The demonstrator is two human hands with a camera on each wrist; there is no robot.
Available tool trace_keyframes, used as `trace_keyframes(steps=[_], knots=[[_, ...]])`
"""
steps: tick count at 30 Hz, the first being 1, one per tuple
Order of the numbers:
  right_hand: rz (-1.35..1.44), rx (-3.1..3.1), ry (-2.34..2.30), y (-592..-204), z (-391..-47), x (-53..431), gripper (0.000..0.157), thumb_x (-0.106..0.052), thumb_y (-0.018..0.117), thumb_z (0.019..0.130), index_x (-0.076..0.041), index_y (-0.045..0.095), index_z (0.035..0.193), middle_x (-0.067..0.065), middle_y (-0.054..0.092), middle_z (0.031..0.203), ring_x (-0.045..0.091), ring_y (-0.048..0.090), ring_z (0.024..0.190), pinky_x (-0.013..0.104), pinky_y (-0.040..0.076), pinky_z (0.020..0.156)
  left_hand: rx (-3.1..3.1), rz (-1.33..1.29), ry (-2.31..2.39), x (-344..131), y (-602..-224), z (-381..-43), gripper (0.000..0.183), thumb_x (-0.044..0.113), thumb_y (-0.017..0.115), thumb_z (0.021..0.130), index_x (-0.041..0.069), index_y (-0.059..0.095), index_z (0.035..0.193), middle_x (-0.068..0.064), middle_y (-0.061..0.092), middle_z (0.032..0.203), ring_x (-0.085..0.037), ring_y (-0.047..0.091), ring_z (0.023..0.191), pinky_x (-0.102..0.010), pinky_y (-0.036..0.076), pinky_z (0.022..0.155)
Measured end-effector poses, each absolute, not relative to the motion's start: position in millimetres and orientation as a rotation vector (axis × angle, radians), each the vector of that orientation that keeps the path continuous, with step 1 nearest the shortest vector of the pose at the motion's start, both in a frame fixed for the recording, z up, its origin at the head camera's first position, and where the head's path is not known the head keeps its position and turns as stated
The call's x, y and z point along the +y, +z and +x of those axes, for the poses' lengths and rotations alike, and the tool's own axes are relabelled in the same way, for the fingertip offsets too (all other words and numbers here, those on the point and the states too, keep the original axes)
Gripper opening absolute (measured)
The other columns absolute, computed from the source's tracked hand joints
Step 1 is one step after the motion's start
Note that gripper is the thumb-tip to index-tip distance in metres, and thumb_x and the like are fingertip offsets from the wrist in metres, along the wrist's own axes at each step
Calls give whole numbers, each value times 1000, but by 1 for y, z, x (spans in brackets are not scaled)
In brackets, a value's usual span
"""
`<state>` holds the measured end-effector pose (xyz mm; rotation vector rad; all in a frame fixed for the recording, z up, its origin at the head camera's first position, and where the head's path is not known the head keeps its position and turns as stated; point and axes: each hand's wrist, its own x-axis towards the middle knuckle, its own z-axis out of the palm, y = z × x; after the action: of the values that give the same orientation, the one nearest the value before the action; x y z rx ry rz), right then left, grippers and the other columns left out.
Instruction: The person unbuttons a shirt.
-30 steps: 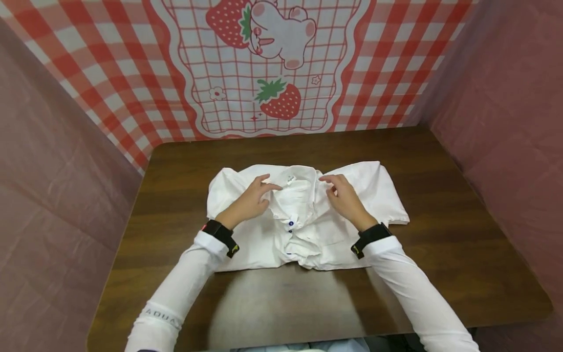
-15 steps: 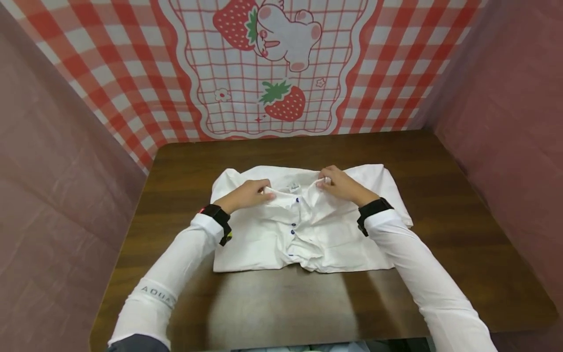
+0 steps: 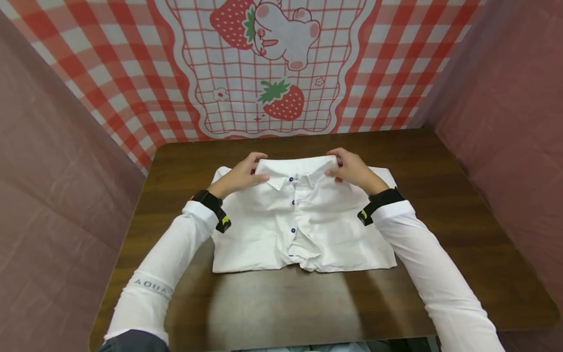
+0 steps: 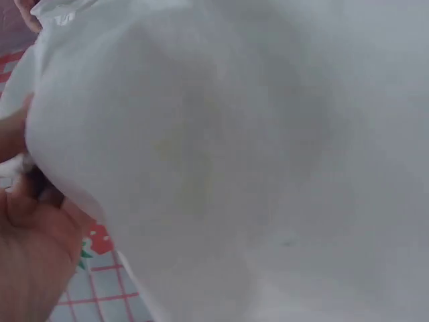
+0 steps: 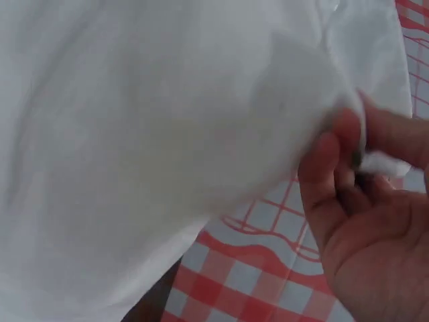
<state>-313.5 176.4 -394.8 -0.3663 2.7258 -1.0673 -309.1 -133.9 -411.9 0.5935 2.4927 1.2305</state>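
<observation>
A white button-up shirt (image 3: 255,234) with dark blue buttons lies on the table, its front placket toward me and its collar (image 3: 299,165) raised at the far side. My left hand (image 3: 242,174) pinches the collar's left end between thumb and fingers. At the opposite end, my right hand (image 3: 354,171) pinches the collar the same way. In the left wrist view, the shirt cloth (image 4: 214,147) fills most of the picture, with the left hand (image 4: 40,235) gripping its edge. The right wrist view shows the right hand (image 5: 375,215) curled round a fold of the cloth.
The brown wooden table (image 3: 462,244) extends on both sides of the shirt. Behind it hangs a red-checked cloth (image 3: 387,63) with strawberry prints. Pink curtains (image 3: 66,171) close off the left and right sides. Black wrist straps sit on both wrists.
Both hands have taken hold of the collar and moved away from me with it. The collar has gone from lying wide open to drawn up, with its points folded down in front.
</observation>
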Motion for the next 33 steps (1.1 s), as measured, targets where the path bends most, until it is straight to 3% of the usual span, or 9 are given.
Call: trace_keyframes(steps=[6,10,13,16,19,21,23,27,33], knots=[[-180,3124,-1144,-389,-318,161,17,-11,60,86,3,66,95,16,58,79,28,53,80,31,37,68,3030,581,888,-123,-393,-324,25,27,66,86,5,56,79,-10,49,78,-22,44,74,-31,35,65],[61,3090,-1317,-388,-325,145,28,-15,42,92,3,55,109,18,64,76,30,59,75,34,43,66,3179,384,823,-111,-382,-333,23,28,61,90,8,59,79,-10,59,77,-23,53,70,-35,40,59],[28,2987,-1390,-388,-335,133,37,-15,34,94,4,38,125,29,62,106,34,59,101,39,45,85,3198,259,851,-102,-378,-343,20,23,52,92,6,62,89,-12,66,84,-29,61,76,-41,47,63],[-217,2807,-1396,-391,-346,127,64,-11,37,96,4,-2,144,31,14,149,36,28,136,40,25,111,3132,216,868,-96,-380,-356,35,17,45,93,-1,49,124,-22,60,115,-37,56,108,-43,46,89],[-371,2627,-1336,-395,-351,126,90,-8,42,95,-7,-37,136,19,-28,149,40,11,140,42,12,115,2967,191,862,-96,-387,-363,69,20,42,96,2,1,148,-24,14,152,-38,15,141,-45,17,114],[-382,2627,-1256,-399,-351,131,93,-8,43,95,-11,-41,134,16,-33,147,41,10,139,44,11,115,2864,176,831,-100,-393,-363,79,23,42,97,8,-18,146,-17,-15,154,-37,-13,141,-47,-1,115],[-365,2649,-1208,-402,-347,140,91,-9,42,95,-12,-39,136,18,-26,150,42,16,138,47,14,114,2822,171,794,-108,-400,-358,78,26,41,98,10,-18,146,-14,-22,153,-37,-20,139,-49,-5,114],[-303,2715,-1088,-410,-325,175,77,-15,38,98,-5,-22,144,23,-4,153,42,17,138,49,14,113,2878,221,713,-134,-416,-335,68,23,43,97,0,6,148,-22,-5,154,-44,-4,140,-50,5,115],[-170,2893,-957,-429,-267,244,41,-14,39,97,12,42,129,32,48,125,45,49,112,51,40,92,3041,124,839,-192,-445,-276,38,19,50,93,-6,51,120,-29,43,124,-45,41,114,-50,36,95]])
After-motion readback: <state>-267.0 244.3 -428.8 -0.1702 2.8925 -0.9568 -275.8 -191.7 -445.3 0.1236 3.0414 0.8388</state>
